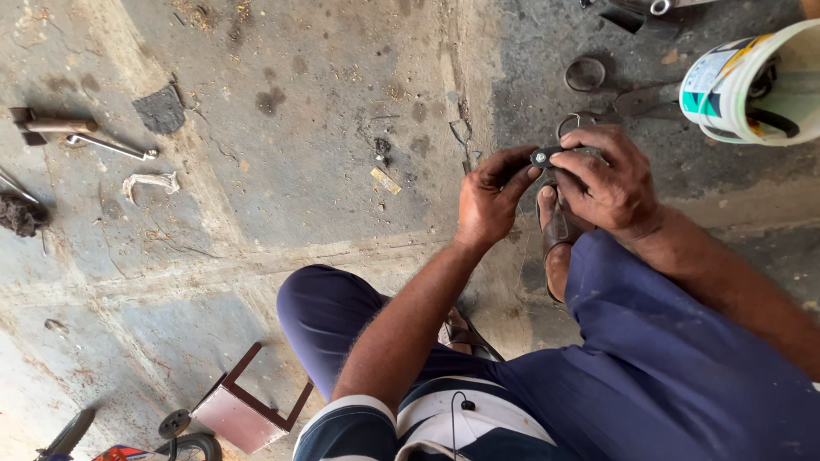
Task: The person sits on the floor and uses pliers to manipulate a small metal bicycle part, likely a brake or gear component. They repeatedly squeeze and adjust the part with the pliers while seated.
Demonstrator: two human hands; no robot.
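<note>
My left hand [489, 198] and my right hand [608, 181] meet above my sandalled foot [557, 229]. Between their fingertips they pinch a small dark metal part [543, 156] with a shiny bolt head on it. Both hands are greasy and closed around the part, my left thumb and forefinger at its left end, my right fingers curled over its right end. I sit low on the concrete floor [325, 171], knees in blue trousers.
A white plastic bucket [752, 85] stands at the top right, with a metal ring [586, 74] and dark metal pieces beside it. A spanner [111, 147], a hammer-like tool [51, 125] and a rag lie at the left. A small reddish metal stool [248, 410] is near my left knee.
</note>
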